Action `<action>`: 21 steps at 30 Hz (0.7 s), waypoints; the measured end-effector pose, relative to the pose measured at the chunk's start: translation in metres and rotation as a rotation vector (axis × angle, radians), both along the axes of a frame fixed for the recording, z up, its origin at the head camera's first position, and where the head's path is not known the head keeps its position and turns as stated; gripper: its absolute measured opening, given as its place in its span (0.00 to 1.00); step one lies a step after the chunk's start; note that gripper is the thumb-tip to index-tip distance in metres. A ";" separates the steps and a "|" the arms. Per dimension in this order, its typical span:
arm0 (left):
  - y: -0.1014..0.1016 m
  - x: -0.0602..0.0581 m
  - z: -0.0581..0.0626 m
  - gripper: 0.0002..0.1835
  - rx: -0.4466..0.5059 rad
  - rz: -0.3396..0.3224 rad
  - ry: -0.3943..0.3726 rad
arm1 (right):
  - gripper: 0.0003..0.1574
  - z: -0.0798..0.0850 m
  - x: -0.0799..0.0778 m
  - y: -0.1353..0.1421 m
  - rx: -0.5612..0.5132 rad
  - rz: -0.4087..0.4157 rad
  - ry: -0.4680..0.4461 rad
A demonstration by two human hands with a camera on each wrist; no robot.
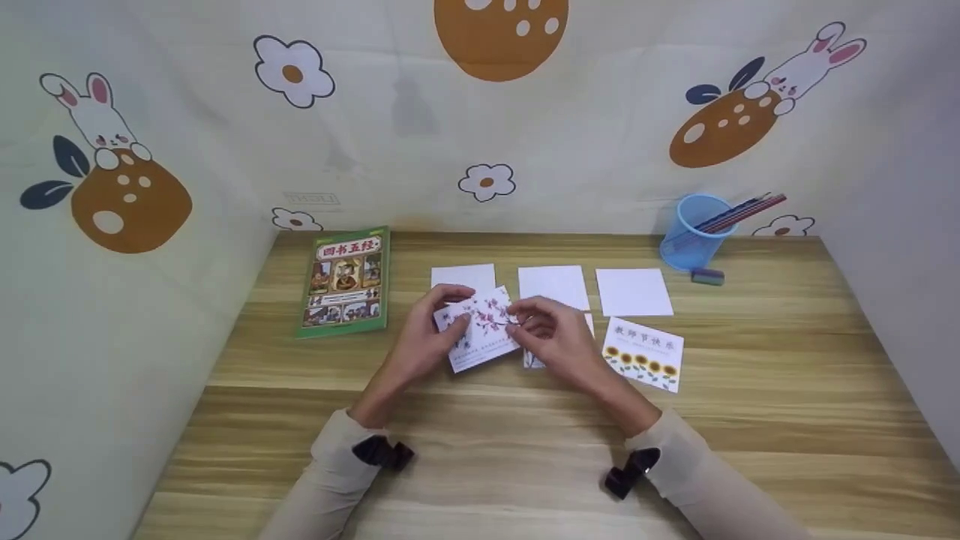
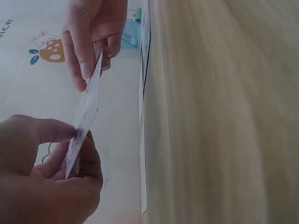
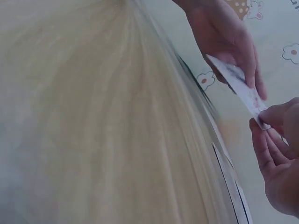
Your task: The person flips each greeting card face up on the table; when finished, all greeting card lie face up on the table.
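White, thin paper card with pink blossom print (image 1: 486, 330) held above the brown wood-grain table (image 1: 487, 457), left hand (image 1: 424, 334) pinching its left side, right hand (image 1: 559, 334) its right edge. Judged light, springy, easily creased; best gripped gently at opposite edges. White sunflower-printed card (image 1: 637, 352) lies right.

The head camera looks forward and down from above the near side of the table (image 1: 465, 487), framing the tabletop and the patterned backdrop (image 1: 397, 127). The left wrist camera faces past the left hand (image 1: 427, 334) at close range, its picture turned sideways with the tabletop at right; the right wrist camera, equally close to the right hand (image 1: 562, 337), shows the tabletop at left. Both wrist views share the two hands and the card (image 1: 484, 341), seen nearly edge-on.
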State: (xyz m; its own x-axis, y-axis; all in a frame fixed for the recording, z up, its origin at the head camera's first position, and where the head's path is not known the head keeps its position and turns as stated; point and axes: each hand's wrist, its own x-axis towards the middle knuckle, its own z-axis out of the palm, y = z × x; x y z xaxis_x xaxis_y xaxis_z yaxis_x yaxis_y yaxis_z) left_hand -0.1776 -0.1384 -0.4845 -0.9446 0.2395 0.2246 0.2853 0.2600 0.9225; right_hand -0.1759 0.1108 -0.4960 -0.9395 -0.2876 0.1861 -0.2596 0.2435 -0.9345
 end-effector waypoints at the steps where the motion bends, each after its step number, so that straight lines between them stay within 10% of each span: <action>1: -0.001 0.000 -0.001 0.20 -0.040 0.006 0.005 | 0.16 0.000 0.001 -0.001 0.054 0.015 0.040; 10: -0.014 0.002 0.002 0.27 -0.439 -0.094 0.010 | 0.21 0.002 0.009 -0.005 0.513 0.139 0.248; 21: -0.016 0.006 -0.002 0.43 -0.607 -0.246 -0.007 | 0.26 -0.004 0.013 -0.003 0.648 0.201 0.236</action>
State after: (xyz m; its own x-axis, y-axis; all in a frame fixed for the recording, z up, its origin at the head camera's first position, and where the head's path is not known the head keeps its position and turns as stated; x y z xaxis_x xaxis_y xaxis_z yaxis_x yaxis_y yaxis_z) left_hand -0.1714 -0.1541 -0.4869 -0.8470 0.5311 -0.0243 0.3977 0.6632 0.6341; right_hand -0.1628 0.1078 -0.4998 -0.8126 -0.5722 0.1107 -0.5348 0.6567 -0.5317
